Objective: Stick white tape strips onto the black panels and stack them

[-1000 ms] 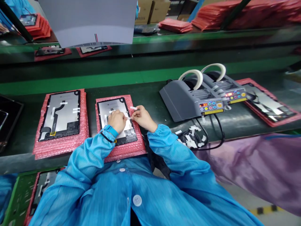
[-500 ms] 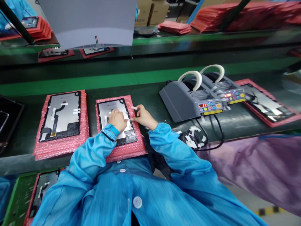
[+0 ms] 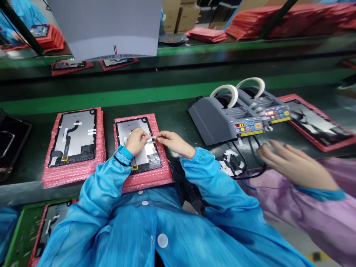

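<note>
A tablet back panel (image 3: 139, 148) lies on a pink bubble-wrap pad (image 3: 144, 178) in front of me. My left hand (image 3: 135, 140) hovers over the panel's upper middle, fingers pinched on one end of a small white tape strip (image 3: 151, 138). My right hand (image 3: 172, 142) pinches the strip's other end, just over the panel's right edge. The strip is stretched between both hands, slightly above the panel. Both sleeves are blue.
A second panel (image 3: 72, 138) on pink bubble wrap lies to the left. Two grey tape dispensers (image 3: 236, 115) with tape rolls stand at the right, with cables and white tape scraps (image 3: 229, 165) in front. A co-worker's hand (image 3: 289, 163) in a purple sleeve reaches in from the right.
Both hands have lifted slightly and now hold the tape strip stretched between them. A co-worker's hand has come in from the right toward the dispensers.
</note>
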Demonstrator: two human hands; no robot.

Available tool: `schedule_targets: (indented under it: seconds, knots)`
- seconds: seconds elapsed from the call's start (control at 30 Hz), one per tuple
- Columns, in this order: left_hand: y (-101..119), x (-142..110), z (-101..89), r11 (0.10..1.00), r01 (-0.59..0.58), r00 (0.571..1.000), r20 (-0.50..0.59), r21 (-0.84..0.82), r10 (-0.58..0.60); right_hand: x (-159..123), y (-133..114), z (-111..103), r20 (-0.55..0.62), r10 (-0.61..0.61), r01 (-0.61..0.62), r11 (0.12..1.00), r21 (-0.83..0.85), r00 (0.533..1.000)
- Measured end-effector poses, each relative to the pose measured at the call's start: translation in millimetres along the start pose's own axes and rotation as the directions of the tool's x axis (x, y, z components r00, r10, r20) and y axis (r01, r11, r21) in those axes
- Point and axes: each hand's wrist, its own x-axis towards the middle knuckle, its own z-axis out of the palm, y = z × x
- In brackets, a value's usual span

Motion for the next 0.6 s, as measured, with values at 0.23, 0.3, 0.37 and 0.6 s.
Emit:
schedule_targets:
  seconds: [0.23, 0.3, 0.37, 0.6]
  knots:
    - [-8.1, 0.1, 2.8, 1.0, 0.028, 1.0, 0.002, 0.002, -0.028, 9.1, 5.0, 1.2, -0.069, -0.013, 0.007, 0.997, -0.078, 0.998]
    - [-9.6, 0.7, 3.8, 0.999, 0.026, 1.0, 0.012, 0.018, -0.027, 11.9, 6.1, 4.8, -0.043, -0.043, 0.038, 0.993, -0.112, 0.998]
    - [-9.9, 1.8, 5.7, 0.997, 0.04, 0.999, 0.024, 0.071, -0.041, 15.1, 7.7, 8.4, -0.035, -0.065, 0.058, 0.984, -0.167, 0.997]
    - [-2.5, 4.8, 13.5, 0.917, 0.125, 0.991, 0.004, 0.379, -0.136, 27.3, 17.7, 16.9, -0.116, -0.095, 0.038, 0.906, -0.422, 0.989]
